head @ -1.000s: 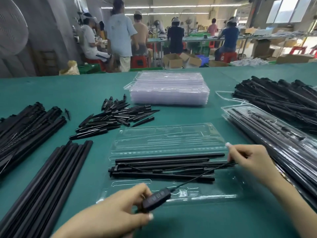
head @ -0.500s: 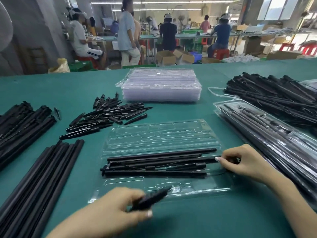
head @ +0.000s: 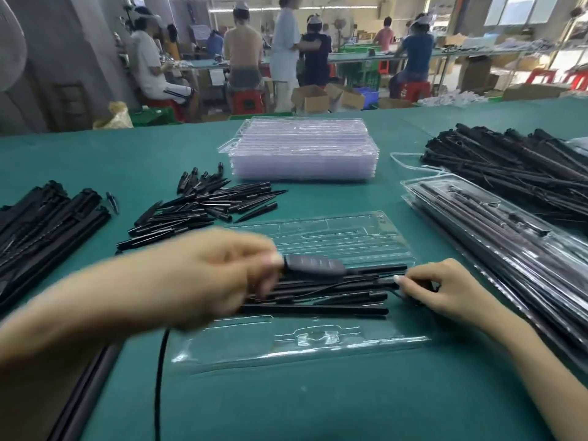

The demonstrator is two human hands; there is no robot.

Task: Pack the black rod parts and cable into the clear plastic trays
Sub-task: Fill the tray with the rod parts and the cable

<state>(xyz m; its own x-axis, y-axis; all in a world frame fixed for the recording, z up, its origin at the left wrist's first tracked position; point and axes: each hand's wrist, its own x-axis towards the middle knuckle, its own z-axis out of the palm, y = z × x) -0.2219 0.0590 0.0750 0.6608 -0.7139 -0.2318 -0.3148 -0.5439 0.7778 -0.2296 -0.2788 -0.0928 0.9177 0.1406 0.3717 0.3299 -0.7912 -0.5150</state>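
Observation:
An open clear plastic tray (head: pixel 318 348) lies on the green table in front of me, with several black rods (head: pixel 318 310) lying across its middle. My left hand (head: pixel 206 275), blurred, pinches the black controller (head: pixel 313 265) of the cable and holds it above the rods. A length of thin black cable (head: pixel 158 383) hangs down from below that hand. At the rods' right ends my right hand (head: pixel 445 291) has its fingers curled, pinching the cable end against a rod tip.
A stack of empty clear trays (head: pixel 305 154) stands at the back centre. Short black pointed pieces (head: pixel 197 208) lie at centre left, long rods (head: pixel 41 224) at the far left. Filled trays (head: pixel 496 243) and a rod heap (head: pixel 515 163) sit on the right. People work behind.
My left hand has lifted the controller from the tray's near edge up and over the rods. My right hand has stayed at the rods' right ends. The camera has moved closer.

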